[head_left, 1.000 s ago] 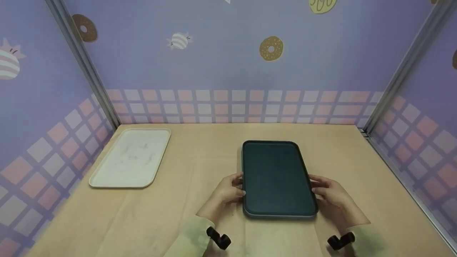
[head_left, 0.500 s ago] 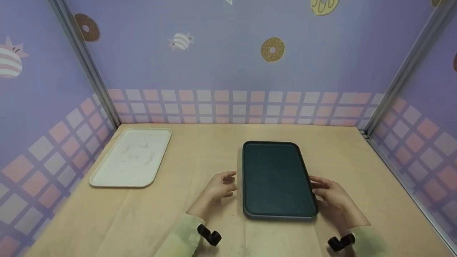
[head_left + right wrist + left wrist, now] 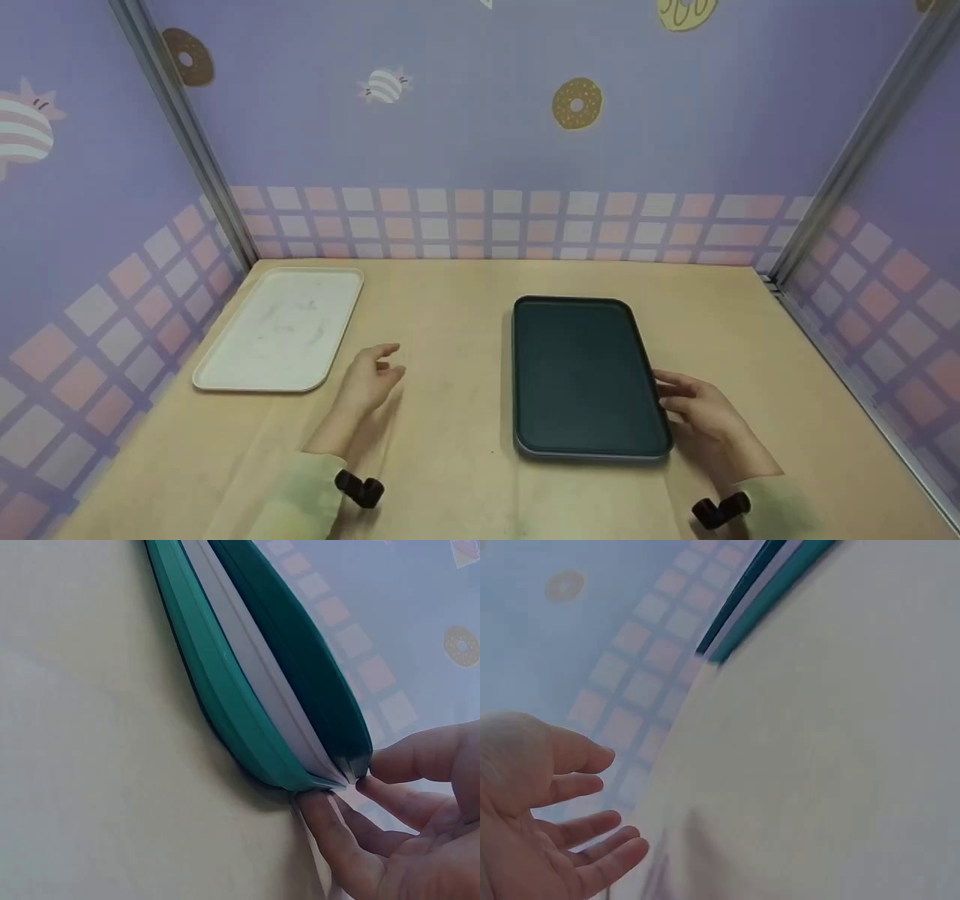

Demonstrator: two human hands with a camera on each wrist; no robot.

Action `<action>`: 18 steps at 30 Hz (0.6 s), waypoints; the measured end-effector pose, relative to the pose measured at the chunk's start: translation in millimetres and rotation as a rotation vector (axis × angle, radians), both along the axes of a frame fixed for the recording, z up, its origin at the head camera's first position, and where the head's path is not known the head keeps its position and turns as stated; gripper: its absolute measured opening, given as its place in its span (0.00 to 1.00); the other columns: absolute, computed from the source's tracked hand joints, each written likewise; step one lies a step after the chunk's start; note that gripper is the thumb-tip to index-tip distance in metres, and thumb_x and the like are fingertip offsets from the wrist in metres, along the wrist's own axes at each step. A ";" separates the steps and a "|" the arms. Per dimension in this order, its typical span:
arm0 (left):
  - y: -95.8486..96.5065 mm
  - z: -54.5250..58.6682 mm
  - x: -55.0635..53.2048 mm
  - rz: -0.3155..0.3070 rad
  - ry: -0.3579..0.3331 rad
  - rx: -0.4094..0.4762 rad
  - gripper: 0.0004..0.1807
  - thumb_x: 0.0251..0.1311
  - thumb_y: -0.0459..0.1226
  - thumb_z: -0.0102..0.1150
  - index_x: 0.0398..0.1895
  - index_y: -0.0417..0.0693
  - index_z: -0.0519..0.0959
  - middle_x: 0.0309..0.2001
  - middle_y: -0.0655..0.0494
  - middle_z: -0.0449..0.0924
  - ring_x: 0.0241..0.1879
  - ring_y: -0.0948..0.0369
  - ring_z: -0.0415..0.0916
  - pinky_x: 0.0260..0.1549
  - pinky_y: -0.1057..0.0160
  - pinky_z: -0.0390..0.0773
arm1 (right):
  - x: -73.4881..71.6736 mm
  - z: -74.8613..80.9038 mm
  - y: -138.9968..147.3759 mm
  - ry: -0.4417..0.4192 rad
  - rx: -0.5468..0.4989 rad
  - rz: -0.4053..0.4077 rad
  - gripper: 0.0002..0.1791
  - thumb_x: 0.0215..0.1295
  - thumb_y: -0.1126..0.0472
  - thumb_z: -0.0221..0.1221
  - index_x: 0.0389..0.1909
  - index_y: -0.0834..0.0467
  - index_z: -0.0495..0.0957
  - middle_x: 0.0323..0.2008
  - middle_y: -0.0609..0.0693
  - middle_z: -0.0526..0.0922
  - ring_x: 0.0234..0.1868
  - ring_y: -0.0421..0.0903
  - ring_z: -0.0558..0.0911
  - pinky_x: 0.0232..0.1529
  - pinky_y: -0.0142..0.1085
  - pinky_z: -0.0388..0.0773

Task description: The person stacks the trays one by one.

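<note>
A dark green rectangular tray [image 3: 586, 375] lies on top of a stack right of the table's middle. In the right wrist view, a pale tray [image 3: 262, 667] shows below it, with a lighter green tray [image 3: 217, 690] at the bottom. Against the stack's right edge rests my right hand [image 3: 701, 409], fingertips and thumb touching the rims, not wrapped round them. My left hand [image 3: 367, 379] hovers with loosely bent, spread fingers and nothing in it. It is near the lower right corner of a white tray [image 3: 277, 330] with grey smudges, at the table's left.
The wooden-coloured table [image 3: 442, 322] spreads between the white tray and the stack. A purple wall [image 3: 465, 135] with doughnut and sweet pictures stands at the back, with patterned panels on both sides. Metal posts [image 3: 187, 135] mark the corners.
My left hand has let go of the stack's left edge and moved left, close to the white tray. My right hand stays at the stack's right edge. The trays have not moved.
</note>
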State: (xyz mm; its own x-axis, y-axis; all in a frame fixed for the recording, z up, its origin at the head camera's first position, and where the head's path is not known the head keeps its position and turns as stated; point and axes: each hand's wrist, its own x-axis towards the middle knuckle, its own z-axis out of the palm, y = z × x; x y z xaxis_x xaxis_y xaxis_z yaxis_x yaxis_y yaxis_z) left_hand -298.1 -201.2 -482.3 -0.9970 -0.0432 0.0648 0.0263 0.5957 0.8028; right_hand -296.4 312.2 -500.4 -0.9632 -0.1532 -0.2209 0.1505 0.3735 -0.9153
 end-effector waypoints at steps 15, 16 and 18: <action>-78.2 -13.2 -5.2 0.177 0.056 -0.513 0.25 0.70 0.33 0.57 0.69 0.33 0.71 0.65 0.29 0.69 0.66 0.30 0.64 0.56 0.34 0.77 | -1.5 -0.9 0.1 -0.005 -0.018 -0.006 0.32 0.74 0.71 0.50 0.78 0.65 0.58 0.74 0.72 0.64 0.64 0.48 0.79 0.56 0.37 0.82; -79.0 -13.9 -6.8 0.176 0.040 -0.525 0.26 0.71 0.33 0.56 0.69 0.33 0.70 0.66 0.28 0.68 0.67 0.30 0.64 0.55 0.33 0.77 | -1.5 -0.9 0.3 -0.005 -0.023 -0.004 0.32 0.74 0.71 0.50 0.78 0.65 0.58 0.74 0.72 0.64 0.64 0.48 0.79 0.56 0.37 0.82; -79.8 -14.2 -9.6 0.176 0.004 -0.545 0.25 0.72 0.32 0.53 0.70 0.31 0.68 0.67 0.27 0.66 0.67 0.29 0.63 0.55 0.32 0.77 | -1.4 -0.9 0.2 -0.002 -0.025 0.000 0.32 0.74 0.70 0.50 0.78 0.65 0.59 0.73 0.71 0.65 0.65 0.49 0.79 0.56 0.38 0.82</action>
